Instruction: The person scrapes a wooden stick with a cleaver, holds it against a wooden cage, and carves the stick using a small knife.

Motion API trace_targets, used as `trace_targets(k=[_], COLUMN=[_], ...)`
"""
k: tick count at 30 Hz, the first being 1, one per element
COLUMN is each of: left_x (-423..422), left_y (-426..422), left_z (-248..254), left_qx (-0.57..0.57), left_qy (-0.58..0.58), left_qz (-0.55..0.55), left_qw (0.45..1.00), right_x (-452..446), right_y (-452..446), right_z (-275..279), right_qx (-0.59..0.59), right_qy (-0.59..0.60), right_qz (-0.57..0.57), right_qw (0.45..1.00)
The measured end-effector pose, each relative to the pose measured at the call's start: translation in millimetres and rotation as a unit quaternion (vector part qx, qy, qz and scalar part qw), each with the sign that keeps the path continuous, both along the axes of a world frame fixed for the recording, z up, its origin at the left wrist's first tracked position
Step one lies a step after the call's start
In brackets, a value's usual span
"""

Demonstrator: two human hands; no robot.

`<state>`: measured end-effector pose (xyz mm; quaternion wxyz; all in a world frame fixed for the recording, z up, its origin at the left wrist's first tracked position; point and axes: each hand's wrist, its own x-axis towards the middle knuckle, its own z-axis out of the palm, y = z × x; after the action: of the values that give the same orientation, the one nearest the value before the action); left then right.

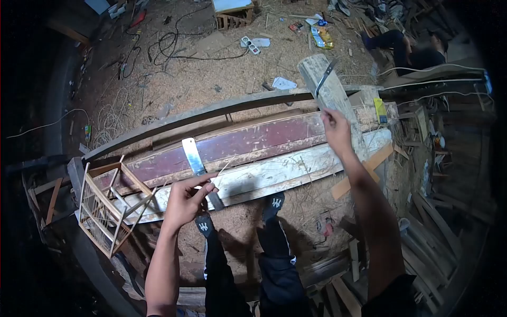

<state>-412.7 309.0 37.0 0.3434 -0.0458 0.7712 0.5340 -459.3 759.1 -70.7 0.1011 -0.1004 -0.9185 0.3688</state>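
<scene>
My left hand [189, 202] is closed in a pinch over the white-painted plank, with a thin pale sliver [226, 165] rising from its fingertips. Just beyond it lies a broad-bladed knife [192, 154], its dark handle running down past my fingers. My right hand [336, 129] is closed above a thick wooden board [338, 98]; whatever its fingers hold is too small to make out. A narrow knife [324, 78] rests on that board, a little beyond the right hand. To the left of my left hand stands a small wooden cage frame [117, 203] with thin bars.
A worn reddish plank [243, 138] runs behind the white plank [274, 171]. A yellow packet [379, 111] sits at the right. Shavings cover the floor, with a power strip [250, 45] and dark cable. Another person [417, 52] is at the upper right.
</scene>
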Motion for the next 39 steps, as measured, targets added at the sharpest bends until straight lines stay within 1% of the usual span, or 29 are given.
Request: trace_targets(k=[1, 2, 3, 5, 6, 7, 8, 9, 11, 12, 14, 15, 17, 18, 20, 21, 23, 30, 32, 34, 36, 38, 39], left_x=[-7, -10, -14, -27, -32, -35, -37, -40, -51, -51, -54, -55, -56, -54, -54, -53, -50, -28, -21, -11, 1, 15, 22], left_y=[14, 24, 35, 59, 68, 75, 77, 81, 94, 98, 104, 106, 105, 103, 104, 105, 103, 76, 66, 51, 33, 9, -5], left_z=[3, -7, -17, -18, -20, -23, -32, -28, -13, -17, -16, -15, -17, -24, -20, -20, -18, -11, -7, -12, -14, -17, -19], left_qx=[-0.003, 0.017, 0.038, 0.027, 0.013, -0.003, -0.006, -0.013, 0.036, 0.057, 0.047, 0.04, 0.047, 0.066, 0.073, 0.078, 0.083, 0.123, 0.142, 0.156, 0.168, 0.174, 0.179], left_qy=[-0.054, -0.018, 0.021, 0.007, 0.027, 0.045, 0.084, 0.076, -0.032, -0.013, -0.023, -0.032, -0.035, -0.037, -0.056, -0.062, -0.076, -0.091, -0.096, -0.095, -0.102, -0.102, -0.1], left_qz=[0.029, 0.034, 0.04, 0.054, 0.054, 0.056, 0.031, 0.03, 0.087, 0.102, 0.109, 0.115, 0.11, 0.12, 0.148, 0.154, 0.159, 0.167, 0.173, 0.187, 0.193, 0.186, 0.181], left_qw=[0.998, 0.999, 0.998, 0.998, 0.998, 0.997, 0.996, 0.997, 0.995, 0.993, 0.993, 0.992, 0.992, 0.99, 0.985, 0.983, 0.981, 0.974, 0.97, 0.965, 0.961, 0.962, 0.962], right_x=[-11, -25, -39, -68, -83, -98, -113, -123, -148, -156, -167, -168, -170, -169, -164, -163, -162, -143, -119, -84, -49, -1, 18], right_y=[13, 25, 37, 57, 69, 82, 94, 102, 118, 124, 135, 143, 154, 156, 159, 156, 147, 127, 93, 47, -10, -40, -64], right_z=[-3, -6, -5, -6, -10, -15, -21, -26, -31, -34, -38, -42, -52, -55, -50, -45, -35, -34, -21, -22, -3, -41, -36], right_qx=[0.055, 0.106, 0.104, 0.196, 0.193, 0.242, 0.289, 0.281, 0.41, 0.404, 0.461, 0.457, 0.462, 0.455, 0.48, 0.478, 0.492, 0.532, 0.42, 0.228, 0.088, 0.018, -0.017], right_qy=[0.037, 0.059, 0.056, 0.015, 0.011, 0.013, 0.016, 0.008, 0.048, 0.049, -0.001, 0.001, -0.032, -0.026, 0.012, 0.015, -0.054, -0.021, -0.113, -0.123, -0.259, -0.178, -0.195], right_qz=[0.027, 0.035, 0.038, 0.058, 0.061, 0.08, 0.1, 0.102, 0.16, 0.162, 0.232, 0.237, 0.27, 0.279, 0.294, 0.3, 0.291, 0.261, 0.206, 0.144, 0.114, 0.135, 0.151], right_qw=[0.997, 0.992, 0.992, 0.979, 0.979, 0.967, 0.952, 0.954, 0.897, 0.899, 0.857, 0.857, 0.844, 0.845, 0.827, 0.826, 0.819, 0.805, 0.876, 0.955, 0.955, 0.975, 0.969])
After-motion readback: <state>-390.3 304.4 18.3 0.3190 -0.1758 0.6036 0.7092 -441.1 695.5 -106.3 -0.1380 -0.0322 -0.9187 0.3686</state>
